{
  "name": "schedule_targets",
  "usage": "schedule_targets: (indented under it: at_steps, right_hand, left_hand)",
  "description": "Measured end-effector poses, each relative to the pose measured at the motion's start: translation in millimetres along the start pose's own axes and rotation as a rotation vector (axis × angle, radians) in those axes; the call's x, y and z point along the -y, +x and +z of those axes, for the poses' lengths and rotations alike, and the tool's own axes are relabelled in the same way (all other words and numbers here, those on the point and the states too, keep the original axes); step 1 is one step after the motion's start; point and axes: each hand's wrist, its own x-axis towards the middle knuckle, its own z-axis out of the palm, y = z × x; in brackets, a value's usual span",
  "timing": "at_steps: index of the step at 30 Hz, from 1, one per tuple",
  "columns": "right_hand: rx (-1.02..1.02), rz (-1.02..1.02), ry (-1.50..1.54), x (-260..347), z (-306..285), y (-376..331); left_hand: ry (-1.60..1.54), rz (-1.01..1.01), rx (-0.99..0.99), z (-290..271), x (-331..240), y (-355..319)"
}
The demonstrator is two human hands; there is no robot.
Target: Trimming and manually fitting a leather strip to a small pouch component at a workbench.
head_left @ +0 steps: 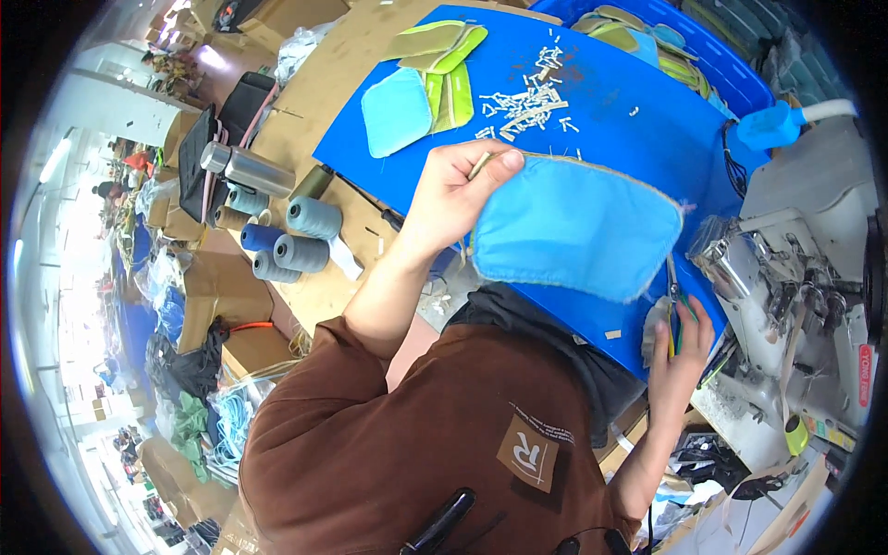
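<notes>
My left hand (460,194) is closed, pinching the upper left corner of a light blue fabric panel (578,227) with rounded corners and a tan edge. A small beige strip (478,166) sticks out by the thumb. Loose threads hang at the panel's right corner. My right hand (683,356) is closed around small scissors (673,287) with green and yellow on the handles, their metal blades pointing up near the panel's lower right edge. On the blue table surface (610,120) lie a blue panel (396,111) and several green-and-tan panels (450,83).
Small pale scraps (532,104) are scattered beyond the held panel. At the far right stands a blue bin (731,69) with more panels. A sewing machine (786,259) borders the right side. Thread cones (301,252) and a steel bottle (250,169) stand at left.
</notes>
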Motion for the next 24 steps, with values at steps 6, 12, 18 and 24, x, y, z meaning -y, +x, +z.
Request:
schedule_targets:
  at_steps: [6,12,18,24]
  right_hand:
    - [-0.148,-0.047,0.933,56.8,-0.2,37.5]
    - [-0.311,-0.018,0.691,67.2,-1.0,48.7]
    - [-0.213,0.168,1.100,67.6,-1.3,36.0]
    - [-0.170,0.230,1.151,72.1,-8.6,40.5]
  left_hand:
    - [-0.207,-0.134,0.148,3.5,-12.9,-8.7]
    - [-0.257,-0.121,0.212,4.3,-23.1,-21.6]
    - [-0.686,-0.317,0.156,2.5,-17.4,-33.9]
    - [-0.561,-0.163,0.243,-0.8,-11.0,-23.2]
